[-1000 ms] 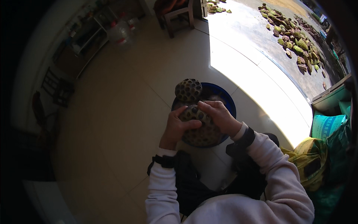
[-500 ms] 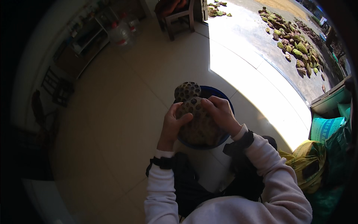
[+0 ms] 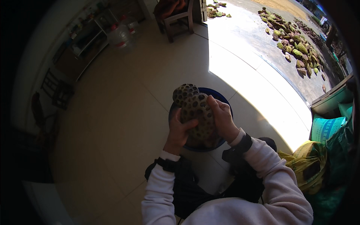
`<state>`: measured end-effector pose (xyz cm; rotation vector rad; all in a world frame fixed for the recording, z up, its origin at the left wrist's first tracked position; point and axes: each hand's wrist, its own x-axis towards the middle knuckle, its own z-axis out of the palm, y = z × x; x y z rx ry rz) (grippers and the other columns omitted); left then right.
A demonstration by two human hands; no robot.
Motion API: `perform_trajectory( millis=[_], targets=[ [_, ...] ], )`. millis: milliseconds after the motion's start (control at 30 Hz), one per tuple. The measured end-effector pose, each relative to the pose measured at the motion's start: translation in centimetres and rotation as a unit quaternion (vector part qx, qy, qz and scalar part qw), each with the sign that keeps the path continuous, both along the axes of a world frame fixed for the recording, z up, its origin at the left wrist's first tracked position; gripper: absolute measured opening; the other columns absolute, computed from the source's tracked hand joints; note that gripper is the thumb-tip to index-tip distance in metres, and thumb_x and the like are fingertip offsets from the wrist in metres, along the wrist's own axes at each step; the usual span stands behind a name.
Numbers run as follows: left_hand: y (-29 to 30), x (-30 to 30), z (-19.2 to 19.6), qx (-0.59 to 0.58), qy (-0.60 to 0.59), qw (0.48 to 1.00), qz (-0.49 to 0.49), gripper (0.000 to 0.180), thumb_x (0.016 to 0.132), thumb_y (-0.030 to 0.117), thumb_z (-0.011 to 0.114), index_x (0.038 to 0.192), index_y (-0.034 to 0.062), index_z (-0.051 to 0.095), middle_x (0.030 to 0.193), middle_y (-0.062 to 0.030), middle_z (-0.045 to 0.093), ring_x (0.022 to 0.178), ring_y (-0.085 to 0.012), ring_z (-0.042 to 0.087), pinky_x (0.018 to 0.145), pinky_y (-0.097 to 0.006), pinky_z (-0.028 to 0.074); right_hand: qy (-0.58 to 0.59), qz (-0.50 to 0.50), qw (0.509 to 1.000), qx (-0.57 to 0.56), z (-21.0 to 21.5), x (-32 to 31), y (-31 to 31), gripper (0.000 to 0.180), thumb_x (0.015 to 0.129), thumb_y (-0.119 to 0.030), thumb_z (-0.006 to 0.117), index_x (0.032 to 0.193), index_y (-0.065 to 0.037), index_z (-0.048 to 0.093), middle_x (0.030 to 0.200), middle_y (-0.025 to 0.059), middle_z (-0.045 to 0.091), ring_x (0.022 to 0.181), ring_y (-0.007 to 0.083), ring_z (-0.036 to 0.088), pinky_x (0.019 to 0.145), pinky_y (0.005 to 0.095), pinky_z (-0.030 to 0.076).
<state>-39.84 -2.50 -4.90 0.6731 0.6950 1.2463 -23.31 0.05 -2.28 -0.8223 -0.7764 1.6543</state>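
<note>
Above the blue basin [image 3: 225, 106], the left hand [image 3: 177, 130] and right hand [image 3: 222, 118] clamp 1 dried lotus pod [image 3: 199, 114] between them; a 2nd pod [image 3: 183, 92] rests just behind it.

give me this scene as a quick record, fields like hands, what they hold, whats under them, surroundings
left hand: grips the dried lotus seed pod from its left side, thumb across the front
right hand: holds the same pod from the right, fingertips at its upper edge
second pod: sits just behind the held one, touching it
below hands: blue basin on the tiled floor
sunlit ground outside: pile of lotus pods
far side: wooden stool, clear water jug
right edge: yellow sack
</note>
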Motion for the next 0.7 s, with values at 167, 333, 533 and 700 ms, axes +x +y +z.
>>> perform_trajectory(
  millis=[167, 333, 533, 700],
  targets=[
    [0.0, 0.1, -0.1, -0.021, -0.053, 0.998, -0.026, 0.066, 0.071, -0.005, 0.077, 0.13, 0.0041, 0.049, 0.124, -0.008, 0.06, 0.116, -0.0226, 0.057, 0.1, -0.036, 0.047, 0.1, 0.031, 0.992, -0.065, 0.6, -0.1, -0.4, 0.036, 0.101, -0.031, 0.052, 0.104, 0.002, 0.067, 0.094, 0.0052, 0.071, 0.081, 0.0098, 0.065, 0.073, 0.0244, 0.054],
    [0.2, 0.3, 0.0, -0.028, -0.033, 0.999, 0.008, 0.069, 0.069, -0.005, 0.078, 0.13, 0.0041, 0.047, 0.122, -0.0071, 0.059, 0.114, -0.0234, 0.057, 0.099, -0.037, 0.048, 0.071, 0.027, 0.997, -0.027, 1.1, 0.3, 0.0, 0.038, 0.101, -0.033, 0.052, 0.098, 0.002, 0.066, 0.092, 0.0047, 0.07, 0.08, 0.0089, 0.064, 0.071, 0.0243, 0.053],
    [0.4, 0.0, 0.6, 0.004, 0.065, 0.995, 0.077, 0.07, 0.069, 0.003, 0.083, 0.128, 0.0035, 0.047, 0.124, -0.009, 0.056, 0.118, -0.0229, 0.053, 0.1, -0.036, 0.047, -0.328, -0.03, 0.934, 0.142, 0.8, 1.2, 1.0, 0.039, 0.096, -0.035, 0.06, 0.079, 0.0, 0.057, 0.071, 0.0092, 0.063, 0.066, 0.0109, 0.058, 0.059, 0.0311, 0.046],
    [0.4, 0.3, 0.5, 0.079, 0.198, 0.968, 0.133, 0.079, 0.067, 0.019, 0.089, 0.13, 0.001, 0.045, 0.129, -0.0133, 0.051, 0.122, -0.024, 0.049, 0.105, -0.037, 0.041, -0.453, -0.082, 0.852, 0.252, 0.7, 1.2, 0.5, 0.034, 0.091, -0.029, 0.065, 0.079, 0.0, 0.055, 0.069, 0.016, 0.059, 0.055, 0.0246, 0.055, 0.053, 0.0367, 0.044]
  ],
)
